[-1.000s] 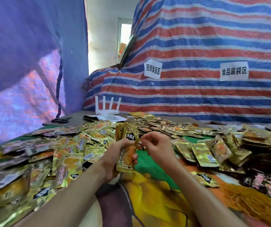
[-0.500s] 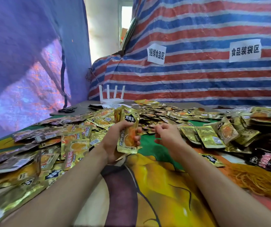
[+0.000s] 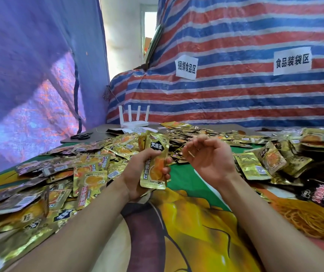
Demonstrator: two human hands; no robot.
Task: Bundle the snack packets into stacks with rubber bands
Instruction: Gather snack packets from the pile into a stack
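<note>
Gripping fingers [image 3: 166,170] of the left hand [image 3: 137,173] wrap a small upright stack of gold foil snack packets [image 3: 155,165], thumb on the front face, fingertips curling round the right edge. Right hand [image 3: 212,160] hovers just right of the stack, palm toward the camera, its fingers [image 3: 202,137] loosely curled and apart, pinching nothing. A thin tan strand by the thumb may be a rubber band, but it's too fine to be sure.

Step looks like banding this stack. To do it well:
- square the packet edges first, since foil likely slips
- stretch the band wide and bring it over the top end
- seat it mid-length, below the black label
- grip low so the fingers don't get trapped under the band

Front packet is glossy gold, with a black label near the top and an orange food picture below. At least one more packet edge shows behind it.

Left of, behind and right of the stack, loose gold foil packets [image 3: 90,173] cover the desk [image 3: 186,177]. Lower right of the stack lies an orange stringy heap [image 3: 304,218], probably spare bands.
</note>
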